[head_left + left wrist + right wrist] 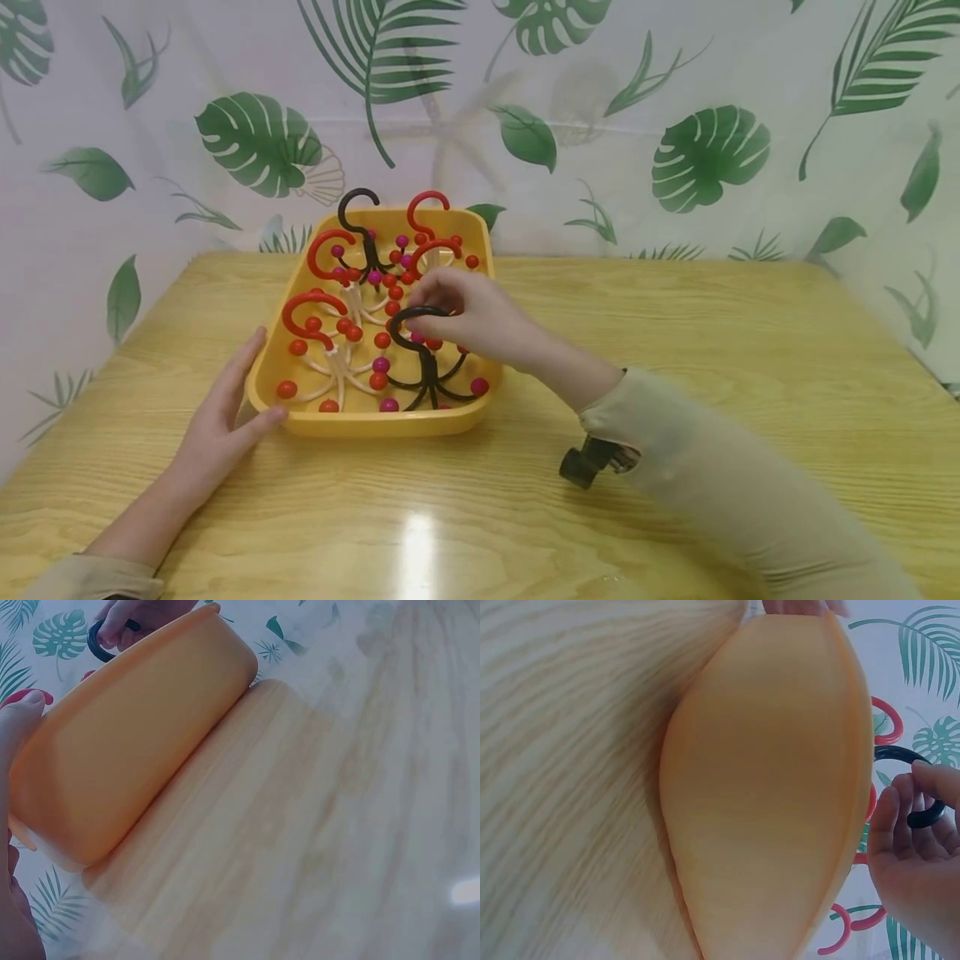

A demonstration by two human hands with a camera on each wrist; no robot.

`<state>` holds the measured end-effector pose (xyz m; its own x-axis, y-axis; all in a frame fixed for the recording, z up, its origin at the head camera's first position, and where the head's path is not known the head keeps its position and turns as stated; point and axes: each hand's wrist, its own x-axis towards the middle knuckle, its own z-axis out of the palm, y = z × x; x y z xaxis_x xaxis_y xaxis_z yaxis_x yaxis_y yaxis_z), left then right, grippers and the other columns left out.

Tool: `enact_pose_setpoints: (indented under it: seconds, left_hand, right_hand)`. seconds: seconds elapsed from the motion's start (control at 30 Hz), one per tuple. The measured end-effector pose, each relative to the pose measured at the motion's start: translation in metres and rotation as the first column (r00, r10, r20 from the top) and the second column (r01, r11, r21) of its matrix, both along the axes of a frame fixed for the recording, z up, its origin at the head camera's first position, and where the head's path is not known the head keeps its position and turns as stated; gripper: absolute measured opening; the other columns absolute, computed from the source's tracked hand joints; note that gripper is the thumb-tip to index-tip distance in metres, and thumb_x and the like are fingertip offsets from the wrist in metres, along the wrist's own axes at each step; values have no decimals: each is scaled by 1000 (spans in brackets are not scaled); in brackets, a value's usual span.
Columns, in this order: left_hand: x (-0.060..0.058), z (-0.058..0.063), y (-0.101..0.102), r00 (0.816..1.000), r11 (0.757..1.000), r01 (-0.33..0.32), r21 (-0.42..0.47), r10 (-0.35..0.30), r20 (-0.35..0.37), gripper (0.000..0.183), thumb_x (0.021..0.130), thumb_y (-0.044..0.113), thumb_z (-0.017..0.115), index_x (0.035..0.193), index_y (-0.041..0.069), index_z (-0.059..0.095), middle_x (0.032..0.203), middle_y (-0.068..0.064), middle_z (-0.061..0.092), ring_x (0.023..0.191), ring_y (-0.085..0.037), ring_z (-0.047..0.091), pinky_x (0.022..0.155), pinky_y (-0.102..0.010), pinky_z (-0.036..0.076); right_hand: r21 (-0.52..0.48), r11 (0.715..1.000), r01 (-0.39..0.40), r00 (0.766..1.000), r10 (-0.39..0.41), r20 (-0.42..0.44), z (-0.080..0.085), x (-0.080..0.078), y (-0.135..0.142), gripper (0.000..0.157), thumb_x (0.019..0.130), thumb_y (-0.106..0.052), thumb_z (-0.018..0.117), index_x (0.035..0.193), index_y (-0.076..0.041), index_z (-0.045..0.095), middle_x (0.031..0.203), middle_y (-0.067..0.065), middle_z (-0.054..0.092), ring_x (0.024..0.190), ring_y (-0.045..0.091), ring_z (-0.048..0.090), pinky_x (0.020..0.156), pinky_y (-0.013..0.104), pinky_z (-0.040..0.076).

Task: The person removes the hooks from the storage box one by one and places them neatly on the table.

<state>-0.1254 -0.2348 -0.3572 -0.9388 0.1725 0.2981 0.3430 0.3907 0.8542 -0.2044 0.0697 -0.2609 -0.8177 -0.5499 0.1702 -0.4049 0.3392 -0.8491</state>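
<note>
In the head view, a yellow plastic tray (382, 423) holds several claw-shaped head massagers with hook handles and ball-tipped legs. My right hand (480, 321) pinches the hook of the black head massager (427, 367) at the tray's front right. Its curved black legs with magenta balls spread inside the tray. From the right wrist, thumb and fingers close around the black hook (904, 755). At the front left corner lies my left hand (217, 433), fingers straight along the outer wall, thumb at the front rim. A red-hooked massager (335, 358) with white legs stands nearest it.
Another black massager (367, 250) stands at the tray's back, with more red-hooked massagers (427, 212) around it. The wooden table (712, 375) extends right and toward me. Behind it hangs a white cloth (600, 183) with a green leaf print.
</note>
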Motion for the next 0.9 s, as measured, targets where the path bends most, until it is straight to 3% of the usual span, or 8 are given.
enact_pose_setpoints:
  seconds: [0.13, 0.43, 0.67, 0.9]
  left_hand:
    - [1, 0, 0, 1000, 1000, 9, 17, -9, 13, 82, 90, 2, 61, 155, 22, 14, 160, -2, 9, 145, -19, 3, 114, -52, 1]
    - [0, -1, 0, 999, 999, 15, 42, -17, 47, 82, 91, 3, 61, 155, 23, 13, 160, -1, 8, 145, -18, 2, 113, -56, 2]
    - [0, -1, -1, 1000, 1000, 3, 17, -3, 19, 83, 91, 2, 61, 155, 25, 14, 160, -1, 8, 145, -15, 4, 117, -34, 5]
    - [0, -1, 0, 999, 998, 19, 53, -21, 36, 83, 91, 0, 60, 155, 24, 14, 160, -2, 7, 145, -18, 3, 114, -53, 2]
  right_hand:
    - [-36, 999, 7, 999, -6, 35, -1, 0, -2, 16, 87, -13, 71, 101, -8, 63, 94, 3, 66, 81, 19, 62, 71, 29, 53]
    - [-169, 985, -17, 1000, 20, 19, 7, 4, -2, 12, 89, -9, 68, 99, -5, 64, 91, 7, 66, 81, 24, 63, 76, 37, 56]
    - [-241, 970, -22, 999, 13, -36, 30, 8, -1, 15, 89, -6, 67, 103, -2, 63, 95, 9, 65, 81, 26, 62, 73, 32, 55]
    - [-291, 956, 29, 994, -58, -90, 58, 11, 14, 16, 89, -6, 67, 104, -1, 63, 97, 11, 66, 83, 22, 60, 74, 29, 53]
